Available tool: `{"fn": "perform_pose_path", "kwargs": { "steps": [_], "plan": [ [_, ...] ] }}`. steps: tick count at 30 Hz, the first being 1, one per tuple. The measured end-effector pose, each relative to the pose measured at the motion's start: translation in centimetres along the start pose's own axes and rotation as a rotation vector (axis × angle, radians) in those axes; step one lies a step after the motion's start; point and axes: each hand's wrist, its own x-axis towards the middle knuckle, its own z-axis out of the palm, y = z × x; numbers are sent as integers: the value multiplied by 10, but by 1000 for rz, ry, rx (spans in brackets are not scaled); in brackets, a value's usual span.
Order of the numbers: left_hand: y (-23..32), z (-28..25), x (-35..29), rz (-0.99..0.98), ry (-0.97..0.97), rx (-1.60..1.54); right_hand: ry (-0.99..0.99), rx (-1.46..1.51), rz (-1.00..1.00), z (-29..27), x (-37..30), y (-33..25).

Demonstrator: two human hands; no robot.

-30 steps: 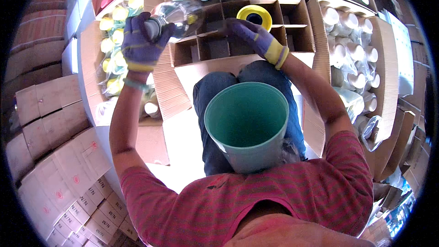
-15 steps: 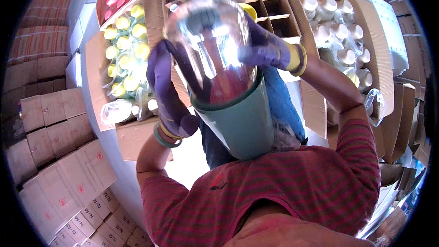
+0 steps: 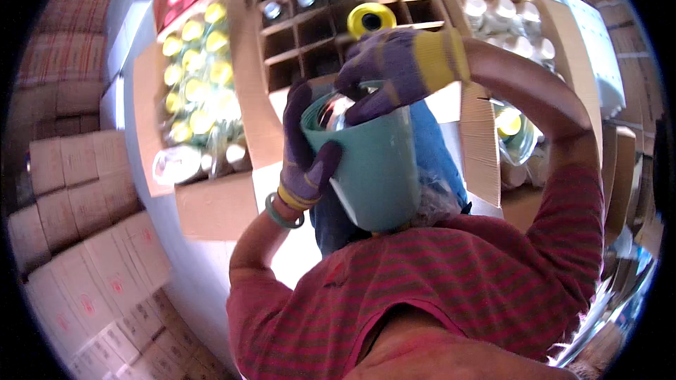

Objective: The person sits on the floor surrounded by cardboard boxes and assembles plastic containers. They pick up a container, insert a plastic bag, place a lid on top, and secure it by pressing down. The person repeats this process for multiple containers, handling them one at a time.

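A teal, tapering cylindrical casing (image 3: 377,172) stands tilted against my body, its open mouth facing up and away. My left hand (image 3: 306,148), in a purple and yellow knitted glove, is closed on the casing's left rim, thumb on the outside. Inside the mouth a shiny silver flask liner (image 3: 336,111) shows in part; the rest is hidden by the casing and my glove. My right hand (image 3: 391,74), gloved alike, bends over the mouth with thumb and fingers reaching in around the liner. Beyond it, a yellow ring-shaped part with a dark centre (image 3: 371,21) sits at the divided carton.
Ahead lies a divided carton (image 3: 299,39) with several capped bottles in its far cells. A carton of yellow-topped, plastic-wrapped items (image 3: 201,88) is at left, one of white-topped items (image 3: 503,21) at right. Stacked boxes (image 3: 91,274) line the far left.
The silver flask liner has gone down into the teal casing. My left hand has shifted from the liner to the casing's rim, and my right hand has moved over the mouth.
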Motion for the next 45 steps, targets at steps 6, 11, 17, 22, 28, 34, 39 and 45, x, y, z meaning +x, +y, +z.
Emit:
{"fn": "perform_pose_path", "kwargs": {
  "steps": [6,11,17,22,28,34,39,45],
  "plan": [
    [13,32,-8,-218,57,-55,-24,71,-47,33,44,46],
    [22,52,12,10,-108,166,131,159,46,40,28,68],
    [4,68,12,71,-85,190,253,190,139,48,-3,72],
    [22,78,16,150,-259,274,295,206,159,57,-15,69],
    [33,87,9,54,-268,116,319,223,175,62,-22,68],
    [35,88,-21,-93,-137,31,408,378,60,70,-7,71],
    [48,102,-1,308,-266,436,715,1045,-21,156,-47,77],
    [33,107,-12,315,-135,230,812,1640,-8,250,-57,50]
  ]
}}
